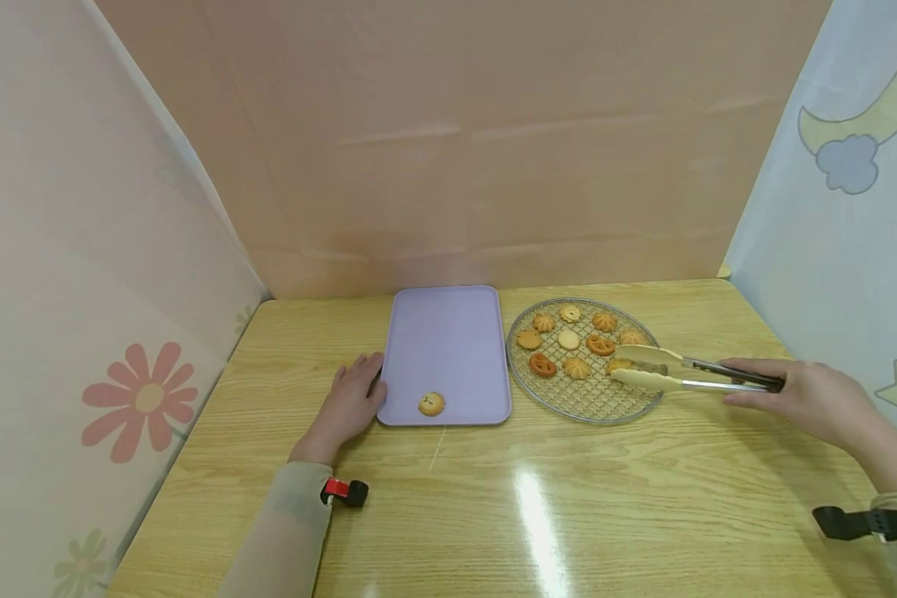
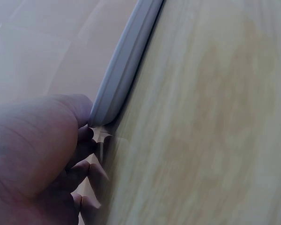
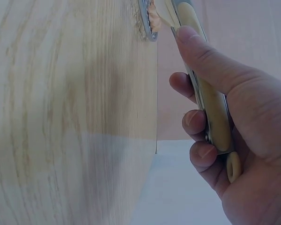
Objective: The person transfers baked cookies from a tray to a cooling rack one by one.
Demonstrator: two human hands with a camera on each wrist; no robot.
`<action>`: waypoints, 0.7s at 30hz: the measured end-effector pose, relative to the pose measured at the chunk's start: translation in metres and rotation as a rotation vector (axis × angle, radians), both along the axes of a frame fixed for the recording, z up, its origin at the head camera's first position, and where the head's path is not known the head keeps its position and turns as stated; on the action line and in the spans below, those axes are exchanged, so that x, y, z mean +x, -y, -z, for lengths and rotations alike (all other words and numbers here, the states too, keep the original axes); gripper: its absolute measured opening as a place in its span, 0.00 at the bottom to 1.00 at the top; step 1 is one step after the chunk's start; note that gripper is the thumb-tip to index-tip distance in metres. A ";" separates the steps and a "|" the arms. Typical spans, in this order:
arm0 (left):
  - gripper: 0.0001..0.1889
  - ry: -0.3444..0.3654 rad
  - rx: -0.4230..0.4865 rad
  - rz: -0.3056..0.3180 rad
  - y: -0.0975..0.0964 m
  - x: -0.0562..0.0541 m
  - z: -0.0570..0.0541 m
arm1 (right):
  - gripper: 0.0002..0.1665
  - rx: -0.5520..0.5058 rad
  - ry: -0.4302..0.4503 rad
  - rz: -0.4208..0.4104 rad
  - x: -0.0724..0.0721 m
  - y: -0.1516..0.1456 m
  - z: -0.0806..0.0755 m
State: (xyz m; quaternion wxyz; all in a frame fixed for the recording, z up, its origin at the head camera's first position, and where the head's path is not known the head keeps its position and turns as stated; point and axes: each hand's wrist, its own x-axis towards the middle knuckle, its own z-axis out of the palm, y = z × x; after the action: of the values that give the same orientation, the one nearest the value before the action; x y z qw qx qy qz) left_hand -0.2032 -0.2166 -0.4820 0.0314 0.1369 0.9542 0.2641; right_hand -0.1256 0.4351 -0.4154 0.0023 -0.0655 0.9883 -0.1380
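Observation:
A lilac tray (image 1: 448,349) lies on the table with one round cookie (image 1: 431,404) near its front edge. At the tray's left side, my left hand (image 1: 351,399) holds the rim; in the left wrist view the thumb (image 2: 82,108) is at the tray's rim (image 2: 124,61), with the other fingers lower down. My right hand (image 1: 815,394) grips tongs (image 1: 718,378) by the handle. Their cream tips spread over the right part of a round wire rack (image 1: 568,415), about a cookie (image 1: 619,365) they partly hide. In the right wrist view, fingers wrap the tongs' handle (image 3: 210,103).
Several more cookies sit on the rack, among them pretzel-shaped ones (image 1: 542,365), a plain pale round one (image 1: 568,340) and swirled ones (image 1: 576,369). The rack stands close to the tray's right edge. A back wall (image 1: 463,166) and side curtains enclose the wooden table (image 1: 448,515).

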 end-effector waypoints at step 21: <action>0.31 -0.002 -0.006 0.002 0.000 0.000 -0.001 | 0.45 -0.099 -0.102 -0.061 -0.019 0.048 -0.007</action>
State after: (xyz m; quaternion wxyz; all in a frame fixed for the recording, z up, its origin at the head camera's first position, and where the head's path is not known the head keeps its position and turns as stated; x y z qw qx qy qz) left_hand -0.2027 -0.2167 -0.4814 0.0311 0.1381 0.9548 0.2612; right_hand -0.1447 0.3873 -0.4087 -0.0469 -0.1026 0.9766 -0.1831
